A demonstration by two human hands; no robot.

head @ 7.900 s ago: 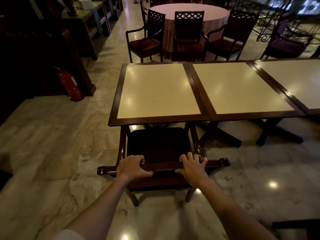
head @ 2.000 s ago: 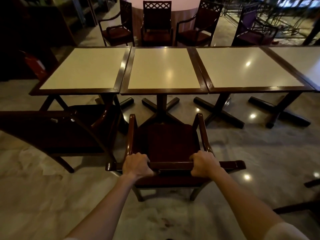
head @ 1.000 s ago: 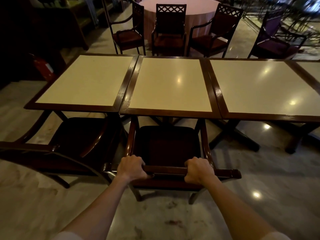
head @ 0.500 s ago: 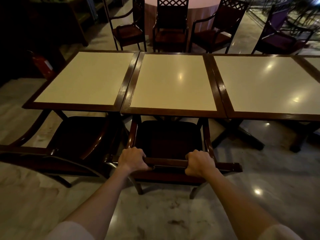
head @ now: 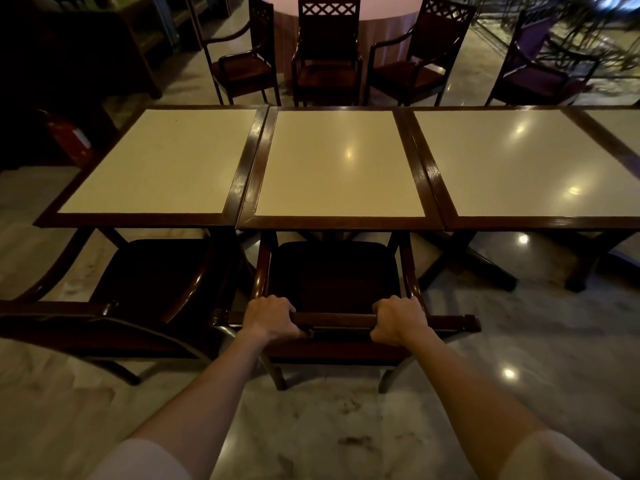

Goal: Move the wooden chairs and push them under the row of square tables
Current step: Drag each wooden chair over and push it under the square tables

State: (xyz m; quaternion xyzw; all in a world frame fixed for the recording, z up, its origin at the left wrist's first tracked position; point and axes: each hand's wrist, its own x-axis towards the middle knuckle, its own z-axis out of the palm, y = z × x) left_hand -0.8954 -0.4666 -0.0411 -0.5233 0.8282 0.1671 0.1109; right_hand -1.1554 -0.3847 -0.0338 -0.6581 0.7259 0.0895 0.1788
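A dark wooden armchair (head: 332,271) stands in front of me, its seat front tucked beneath the near edge of the middle square table (head: 339,221). My left hand (head: 268,317) and my right hand (head: 398,318) both grip the chair's top back rail. A second wooden armchair (head: 149,275) sits to the left, partly under the left table (head: 138,220). The row of cream-topped, dark-framed tables continues to the right with a third table (head: 540,221).
Cross-shaped table bases (head: 467,265) stand under the tables on the marble floor. Behind the row, several armchairs (head: 327,60) ring a round clothed table (head: 381,8). A red fire extinguisher (head: 69,136) stands at the left. A purple chair (head: 543,67) is at the far right.
The chair in my hands has slid forward, so its seat front now lies under the middle table's edge. My grip on the back rail is unchanged.
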